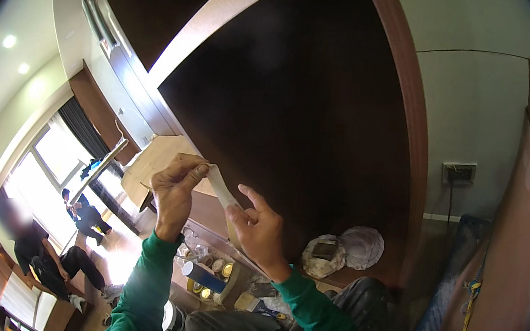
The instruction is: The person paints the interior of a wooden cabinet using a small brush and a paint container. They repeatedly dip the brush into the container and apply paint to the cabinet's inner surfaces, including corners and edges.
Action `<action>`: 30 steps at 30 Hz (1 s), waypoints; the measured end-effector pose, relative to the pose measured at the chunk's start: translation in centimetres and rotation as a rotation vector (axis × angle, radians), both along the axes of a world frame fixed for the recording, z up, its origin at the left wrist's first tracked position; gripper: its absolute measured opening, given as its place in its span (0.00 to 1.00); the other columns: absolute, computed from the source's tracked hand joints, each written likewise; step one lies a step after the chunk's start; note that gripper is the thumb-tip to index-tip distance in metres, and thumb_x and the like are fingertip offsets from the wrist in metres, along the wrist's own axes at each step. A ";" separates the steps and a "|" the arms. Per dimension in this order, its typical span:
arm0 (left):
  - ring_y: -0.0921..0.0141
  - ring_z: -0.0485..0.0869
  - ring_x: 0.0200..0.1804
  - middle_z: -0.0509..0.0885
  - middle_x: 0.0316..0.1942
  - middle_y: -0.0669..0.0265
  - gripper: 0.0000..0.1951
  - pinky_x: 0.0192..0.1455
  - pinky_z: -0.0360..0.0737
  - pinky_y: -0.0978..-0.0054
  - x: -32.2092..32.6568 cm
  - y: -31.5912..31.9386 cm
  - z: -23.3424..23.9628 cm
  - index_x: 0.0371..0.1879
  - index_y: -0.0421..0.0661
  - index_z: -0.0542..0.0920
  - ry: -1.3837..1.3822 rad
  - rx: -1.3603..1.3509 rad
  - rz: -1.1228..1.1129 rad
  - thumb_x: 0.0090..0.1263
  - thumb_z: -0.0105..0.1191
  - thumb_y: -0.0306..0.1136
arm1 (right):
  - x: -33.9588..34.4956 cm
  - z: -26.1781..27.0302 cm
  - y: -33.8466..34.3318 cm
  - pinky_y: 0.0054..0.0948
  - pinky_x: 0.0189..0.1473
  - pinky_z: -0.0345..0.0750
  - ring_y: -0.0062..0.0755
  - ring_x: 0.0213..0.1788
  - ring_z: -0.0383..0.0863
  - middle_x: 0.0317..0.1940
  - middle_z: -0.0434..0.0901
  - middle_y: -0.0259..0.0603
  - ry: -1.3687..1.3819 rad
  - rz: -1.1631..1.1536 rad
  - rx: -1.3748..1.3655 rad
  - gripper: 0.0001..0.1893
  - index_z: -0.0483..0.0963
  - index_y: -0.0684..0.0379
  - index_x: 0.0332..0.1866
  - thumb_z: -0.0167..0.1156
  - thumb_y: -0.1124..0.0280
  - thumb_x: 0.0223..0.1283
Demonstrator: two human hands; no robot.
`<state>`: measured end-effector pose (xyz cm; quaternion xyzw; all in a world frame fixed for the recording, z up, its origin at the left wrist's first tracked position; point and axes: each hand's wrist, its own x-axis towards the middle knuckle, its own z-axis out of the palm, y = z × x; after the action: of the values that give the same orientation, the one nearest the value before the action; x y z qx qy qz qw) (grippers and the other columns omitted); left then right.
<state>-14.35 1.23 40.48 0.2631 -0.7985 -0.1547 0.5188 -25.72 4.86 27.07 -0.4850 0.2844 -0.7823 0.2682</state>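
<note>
A narrow pale strip (pixel 220 186), like tape or folded paper, stretches between my two hands in front of a dark brown panel (pixel 298 99). My left hand (pixel 175 194) pinches its upper end between thumb and bent fingers. Lower down, my right hand (pixel 259 230) has its thumb on the strip's other end, with the index finger raised and pointing toward the left hand. My right palm hides part of that end, where a tan length continues below. Both forearms are in green sleeves.
Below sit several paint cans (pixel 206 291), a blue cylinder (pixel 204 278) and a paintbrush (pixel 256 306). Two round pads (pixel 359 248) lie by the panel's foot. An open wall socket box (pixel 458 173) has a cable. Two people (pixel 44 257) are at left, one sitting.
</note>
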 end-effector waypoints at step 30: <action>0.67 0.84 0.56 0.86 0.52 0.60 0.24 0.65 0.76 0.68 1.5 5.5 -2.0 0.59 0.33 0.81 -0.164 0.454 -0.141 0.63 0.69 0.28 | -0.4 2.5 -0.1 0.27 0.41 0.85 0.27 0.38 0.90 0.39 0.90 0.46 -0.093 0.193 -0.175 0.20 0.80 0.61 0.63 0.67 0.71 0.67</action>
<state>-12.84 6.71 38.43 0.3283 -0.7991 -0.3439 0.3679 -26.16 4.79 29.59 -0.4947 0.1544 -0.7963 0.3121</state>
